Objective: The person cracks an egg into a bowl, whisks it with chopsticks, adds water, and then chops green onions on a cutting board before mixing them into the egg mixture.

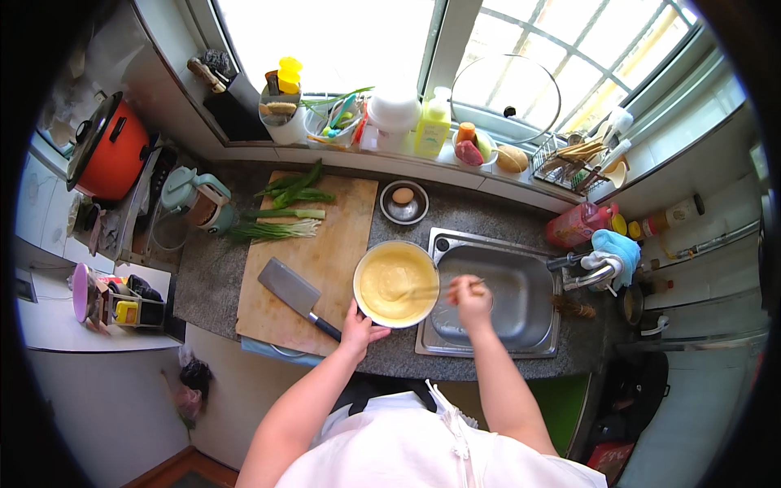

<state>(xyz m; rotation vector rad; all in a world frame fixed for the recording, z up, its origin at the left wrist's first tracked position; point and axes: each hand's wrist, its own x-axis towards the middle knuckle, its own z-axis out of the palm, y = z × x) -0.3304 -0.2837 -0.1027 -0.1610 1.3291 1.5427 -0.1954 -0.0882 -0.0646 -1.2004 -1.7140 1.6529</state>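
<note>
A round bowl (396,284) of thick yellow batter stands tilted slightly between the chopping board and the sink. My left hand (361,332) grips its lower left rim, thumb and fingers around the wall. My right hand (471,300), over the sink's left part, is shut on chopsticks (439,290), blurred by motion, whose tips reach into the batter. Left of the bowl, a cleaver (291,288) lies on the wooden chopping board (341,213), its handle close to my left hand. Green peppers (300,188) and cut scallions (280,229) lie at the board's upper left.
A metal bowl (404,202) holding one egg stands behind the batter bowl. The steel sink (500,293) with its faucet (589,277) is at right. A blender (198,198) and a red pot (113,149) stand at left. Bottles, vegetables and a utensil rack (570,165) line the windowsill.
</note>
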